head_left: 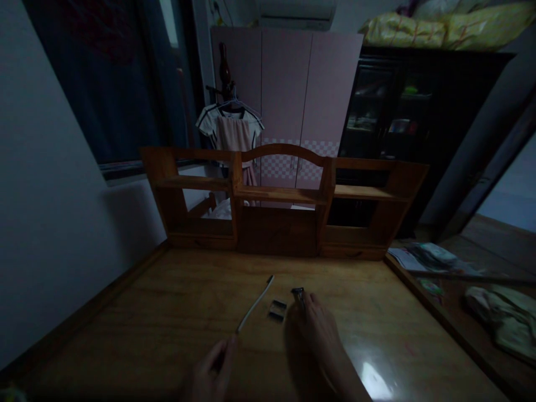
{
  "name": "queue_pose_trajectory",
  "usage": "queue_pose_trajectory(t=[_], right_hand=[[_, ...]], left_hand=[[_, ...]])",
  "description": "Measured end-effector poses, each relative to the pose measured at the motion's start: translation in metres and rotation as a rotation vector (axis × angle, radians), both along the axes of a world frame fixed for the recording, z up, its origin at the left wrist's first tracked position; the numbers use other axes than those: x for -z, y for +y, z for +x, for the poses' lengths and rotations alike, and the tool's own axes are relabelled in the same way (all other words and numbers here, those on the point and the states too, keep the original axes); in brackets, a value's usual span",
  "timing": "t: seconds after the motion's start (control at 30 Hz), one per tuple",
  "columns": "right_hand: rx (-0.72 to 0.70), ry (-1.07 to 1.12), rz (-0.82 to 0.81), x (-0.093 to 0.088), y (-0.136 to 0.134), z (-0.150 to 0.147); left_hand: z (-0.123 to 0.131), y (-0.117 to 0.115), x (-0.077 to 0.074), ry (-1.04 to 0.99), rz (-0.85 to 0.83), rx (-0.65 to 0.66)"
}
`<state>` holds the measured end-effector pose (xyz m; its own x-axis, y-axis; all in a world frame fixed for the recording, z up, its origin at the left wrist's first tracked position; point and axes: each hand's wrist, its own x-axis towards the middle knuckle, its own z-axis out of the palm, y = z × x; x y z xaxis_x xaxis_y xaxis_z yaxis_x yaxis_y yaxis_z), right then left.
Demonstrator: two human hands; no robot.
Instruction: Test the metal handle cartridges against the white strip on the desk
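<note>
A slim toothbrush [254, 306] with a pale handle and a dark-bristled head slants up and away over the wooden desk. Its lower end meets the pinched fingertips of my left hand [213, 368], which is closed on it. My right hand [319, 324] is closed around the handle of a razor [298, 292]; the dark, wide razor head points away from me, and most of the handle is hidden by my fingers. Between the two hands lies a small clear case [277, 310] with dark bars at its far and near ends; its contents are too dim to make out.
The desk top [167, 312] has a raised rim on both sides. A wooden shelf unit [276, 195] stands along its back. To the right, papers [431, 257] and a crumpled cloth bag [502, 318] lie on a lower surface. A wall rises at left. The room is dim.
</note>
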<state>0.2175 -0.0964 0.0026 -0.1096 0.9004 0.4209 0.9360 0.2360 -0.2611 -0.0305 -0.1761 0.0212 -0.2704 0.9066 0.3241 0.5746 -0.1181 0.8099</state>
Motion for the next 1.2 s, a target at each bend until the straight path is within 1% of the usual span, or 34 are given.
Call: queue_pose_trajectory(t=[0.1,0.17,0.2,0.27,0.3,0.33,0.4,0.43,0.5,0.57,0.6,0.7,0.77,0.87,1.0,1.13,1.2], right_hand=[[-0.001,-0.058,0.047,0.009,0.012,0.003],[-0.019,-0.092,0.023,0.005,0.024,0.005],[-0.031,-0.107,-0.004,-0.001,0.032,0.006],[-0.047,-0.121,-0.045,-0.021,0.050,0.005],[-0.024,-0.110,-0.056,-0.031,0.058,0.005],[-0.039,-0.102,-0.037,-0.041,0.065,0.004],[-0.131,-0.085,0.054,-0.054,0.076,0.005],[-0.180,-0.074,0.103,-0.055,0.078,0.006],[-0.253,-0.043,0.181,-0.051,0.079,0.009],[-0.281,-0.015,0.209,-0.041,0.078,0.013],[-0.288,-0.014,0.208,-0.036,0.076,0.015],[-0.308,-0.040,0.184,-0.030,0.074,0.018],[-0.324,-0.058,0.161,-0.032,0.074,0.019],[-0.343,-0.100,0.134,-0.037,0.074,0.019],[-0.348,-0.122,0.129,-0.041,0.073,0.019],[-0.308,-0.054,0.192,-0.042,0.071,0.019],[-0.316,-0.010,0.197,-0.042,0.071,0.020]], left_hand=[[0.007,0.018,-0.009,0.035,-0.084,0.061],[0.011,0.030,-0.021,0.060,-0.119,0.104],[0.014,0.036,-0.028,0.055,-0.128,0.122],[0.021,0.051,-0.043,-0.003,-0.119,0.180],[0.025,0.060,-0.049,-0.054,-0.101,0.193],[0.031,0.070,-0.055,-0.115,-0.088,0.249],[0.043,0.094,-0.060,-0.280,-0.061,0.349],[0.049,0.107,-0.060,-0.356,-0.044,0.385],[0.061,0.134,-0.054,-0.512,-0.027,0.455],[0.071,0.158,-0.041,-0.619,-0.060,0.485],[0.075,0.167,-0.033,-0.655,-0.110,0.520],[0.083,0.186,-0.013,-0.721,-0.222,0.630],[0.085,0.190,-0.004,-0.748,-0.254,0.655],[0.087,0.190,0.001,-0.739,-0.251,0.665],[0.085,0.187,0.001,-0.705,-0.254,0.691],[0.082,0.183,0.001,-0.683,-0.256,0.706],[0.082,0.182,0.001,-0.704,-0.269,0.698]])
